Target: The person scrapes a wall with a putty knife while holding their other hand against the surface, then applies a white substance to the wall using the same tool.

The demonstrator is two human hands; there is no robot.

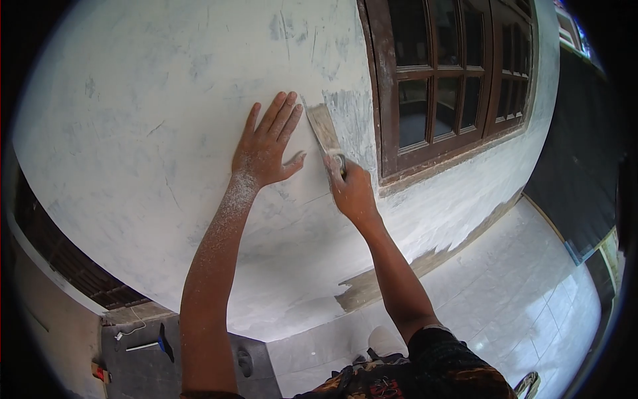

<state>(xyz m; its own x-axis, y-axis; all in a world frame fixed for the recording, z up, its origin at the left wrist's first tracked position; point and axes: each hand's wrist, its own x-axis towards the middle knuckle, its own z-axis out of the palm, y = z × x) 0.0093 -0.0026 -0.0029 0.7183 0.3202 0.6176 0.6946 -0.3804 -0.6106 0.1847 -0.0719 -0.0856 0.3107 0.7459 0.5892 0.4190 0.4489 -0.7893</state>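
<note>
My left hand (269, 143) lies flat against the white wall (133, 120), fingers spread, with pale dust on its wrist and forearm. To the right of it, my right hand (350, 186) is closed round the handle of a scraper (323, 130). The scraper's wide metal blade points up and left and meets the wall, next to a rough grey patch (352, 116). Scratches and grey smudges mark the wall around both hands.
A brown wooden window (445, 73) with glass panes stands to the right of my right hand. Pale floor tiles (492, 286) lie below. At the lower left are a dark floor (133, 379), a blue-headed tool (161, 342) and a white cable (136, 326). Dark sheeting (585, 153) hangs at far right.
</note>
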